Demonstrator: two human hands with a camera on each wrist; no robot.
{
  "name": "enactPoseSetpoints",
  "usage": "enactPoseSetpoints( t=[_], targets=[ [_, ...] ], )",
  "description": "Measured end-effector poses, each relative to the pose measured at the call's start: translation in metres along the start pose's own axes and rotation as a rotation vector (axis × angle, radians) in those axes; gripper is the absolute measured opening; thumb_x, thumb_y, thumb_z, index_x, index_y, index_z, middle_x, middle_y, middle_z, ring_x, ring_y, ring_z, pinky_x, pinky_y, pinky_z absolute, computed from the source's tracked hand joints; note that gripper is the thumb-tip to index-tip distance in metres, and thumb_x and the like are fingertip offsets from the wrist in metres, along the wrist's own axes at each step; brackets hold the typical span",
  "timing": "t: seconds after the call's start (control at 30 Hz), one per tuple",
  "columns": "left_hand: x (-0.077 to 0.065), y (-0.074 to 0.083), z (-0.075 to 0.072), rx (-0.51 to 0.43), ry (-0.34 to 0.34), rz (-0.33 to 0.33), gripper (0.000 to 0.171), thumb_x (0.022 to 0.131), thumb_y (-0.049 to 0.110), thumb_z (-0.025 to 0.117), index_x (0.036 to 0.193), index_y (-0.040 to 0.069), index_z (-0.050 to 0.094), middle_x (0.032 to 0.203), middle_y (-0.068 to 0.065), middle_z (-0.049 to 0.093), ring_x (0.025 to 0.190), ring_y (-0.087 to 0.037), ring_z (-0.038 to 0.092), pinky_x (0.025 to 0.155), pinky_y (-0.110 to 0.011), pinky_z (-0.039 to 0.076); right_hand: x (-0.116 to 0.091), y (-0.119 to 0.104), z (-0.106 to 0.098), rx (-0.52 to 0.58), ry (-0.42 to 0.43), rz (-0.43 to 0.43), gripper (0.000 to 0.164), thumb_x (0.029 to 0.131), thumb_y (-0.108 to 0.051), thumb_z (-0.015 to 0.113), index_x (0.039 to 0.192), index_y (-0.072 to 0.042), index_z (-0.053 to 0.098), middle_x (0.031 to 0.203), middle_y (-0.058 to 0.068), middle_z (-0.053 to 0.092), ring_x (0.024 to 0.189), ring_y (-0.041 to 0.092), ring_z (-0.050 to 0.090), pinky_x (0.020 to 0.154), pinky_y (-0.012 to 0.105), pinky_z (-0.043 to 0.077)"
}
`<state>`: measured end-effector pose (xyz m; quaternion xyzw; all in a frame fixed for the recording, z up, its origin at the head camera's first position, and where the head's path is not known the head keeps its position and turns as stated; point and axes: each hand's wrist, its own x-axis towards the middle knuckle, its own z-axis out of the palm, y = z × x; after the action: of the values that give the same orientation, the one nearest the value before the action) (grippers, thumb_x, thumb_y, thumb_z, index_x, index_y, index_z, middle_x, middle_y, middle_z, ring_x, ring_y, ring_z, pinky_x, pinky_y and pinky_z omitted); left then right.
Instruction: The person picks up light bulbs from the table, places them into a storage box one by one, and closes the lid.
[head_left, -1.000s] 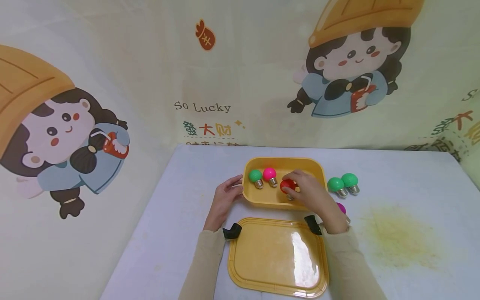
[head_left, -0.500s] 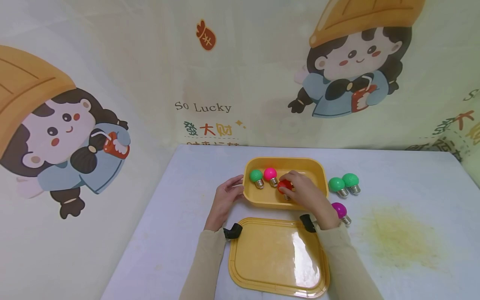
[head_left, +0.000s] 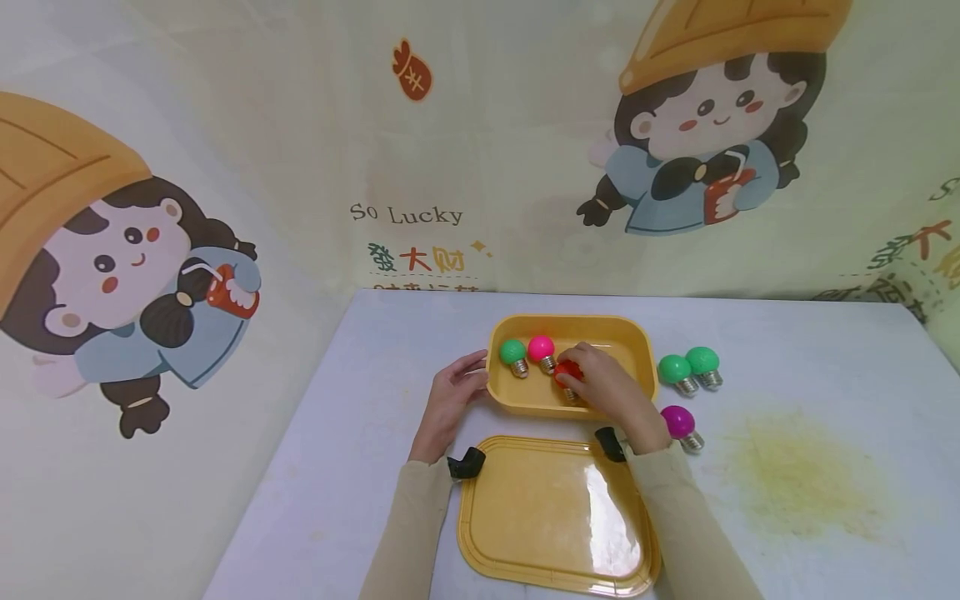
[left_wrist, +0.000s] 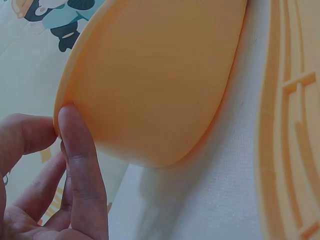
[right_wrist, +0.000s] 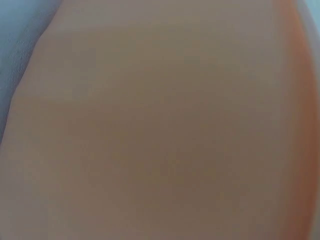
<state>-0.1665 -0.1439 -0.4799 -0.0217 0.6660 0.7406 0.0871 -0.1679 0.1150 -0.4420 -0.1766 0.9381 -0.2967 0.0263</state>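
Observation:
A yellow plastic box (head_left: 525, 407) stands toward the back of the table. The thumb and index finger of my left hand (head_left: 453, 396) pinch its left rim; the left wrist view shows the thumb against the outer wall of the box (left_wrist: 160, 75). Over the box's interior, my right hand (head_left: 609, 380) grips a red light bulb (head_left: 566, 373) by its round head, metal base toward me. Left of it in the box lie a green bulb (head_left: 513, 352) and a pink bulb (head_left: 541, 347). A blurred box wall (right_wrist: 165, 125) fills most of the right wrist view, where the right fingers are hidden.
Two green bulbs (head_left: 676, 367) lie on the table right of the box, with a purple bulb (head_left: 678, 422) nearer to me. A flat yellow lid (head_left: 536, 517) lies in front of the box, under the wrists. A printed cloth wall (head_left: 525, 167) rises behind the table.
My right hand has moved slightly left inside the box with the red bulb, close up to the pink one. The purple bulb has come out from behind the right arm. The left hand stays put.

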Motion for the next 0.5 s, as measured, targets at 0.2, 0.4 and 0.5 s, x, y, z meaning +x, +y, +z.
enactPoseSetpoints(
  t=[0.2,0.4,0.5],
  targets=[
    [-0.0008,0.0009,0.0002,-0.003,-0.006,0.001,0.039,0.095,0.008,0.064,0.134,0.008,0.061,0.132,-0.018,0.06,0.111,-0.035,0.063,0.081,-0.027,0.059,0.0019,-0.0003,0.0022,0.002,-0.009,0.008,0.031,0.093,-0.018,0.07,0.117,0.001,0.067,0.106,0.013,0.065,0.095,0.028,0.061,0.093,0.046,0.054],
    [-0.0009,0.0008,0.0001,-0.004,-0.006,0.002,0.039,0.095,0.007,0.063,0.134,0.007,0.061,0.132,-0.017,0.061,0.11,-0.034,0.063,0.081,-0.027,0.059,0.0049,-0.0006,0.0048,0.005,-0.013,0.0,0.029,0.093,-0.017,0.069,0.116,0.001,0.067,0.107,0.014,0.066,0.096,0.029,0.061,0.094,0.047,0.054],
    [-0.0008,0.0007,0.0003,0.001,-0.004,0.008,0.04,0.095,0.007,0.063,0.135,0.005,0.059,0.132,-0.019,0.06,0.109,-0.033,0.064,0.08,-0.026,0.059,0.0049,-0.0014,0.0055,0.007,-0.011,0.001,0.03,0.093,-0.017,0.069,0.117,0.002,0.067,0.108,0.015,0.066,0.096,0.03,0.061,0.094,0.047,0.054]
  ],
)
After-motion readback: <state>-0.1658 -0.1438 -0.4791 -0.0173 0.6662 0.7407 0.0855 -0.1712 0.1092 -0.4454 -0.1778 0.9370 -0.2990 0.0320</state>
